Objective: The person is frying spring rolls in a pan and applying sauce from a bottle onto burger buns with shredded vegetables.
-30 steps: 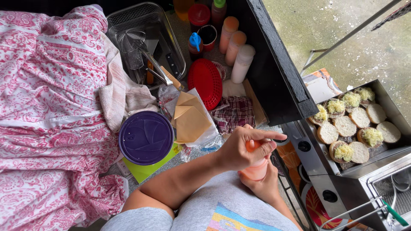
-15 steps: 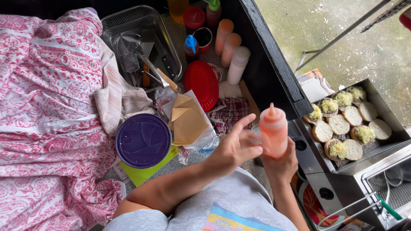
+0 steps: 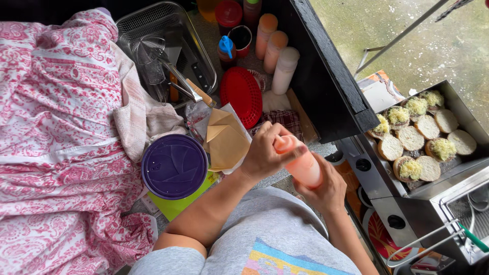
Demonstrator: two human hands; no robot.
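i have the orange squeeze bottle [image 3: 305, 168] in both hands, low in front of my belly, over the gap between the cluttered counter and the griddle tray [image 3: 461, 113]. my right hand [image 3: 326, 191] cups its lower body from beneath, fingers closed firmly around it. my left hand [image 3: 267, 150] is wrapped over the top end, closed on the cap, so the nozzle is hidden under my fingers. the bottle is tilted, its top leaning left toward the counter. it is soft translucent plastic, pale orange-pink with the sauce inside, a deeper orange near the top where my thumb presses.

just left of my left hand lies a stack of brown paper sheets [image 3: 226, 142], and beside that a round purple lid [image 3: 174, 166] on a green sheet [image 3: 178, 203]. farther up the counter sit a red plastic basket [image 3: 240, 97], a plaid cloth [image 3: 282, 119] and a row of other squeeze bottles [image 3: 275, 51]. to my right, well apart from the bottle, the tray holds halved buns [image 3: 420, 137], some topped with pale yellow shreds.
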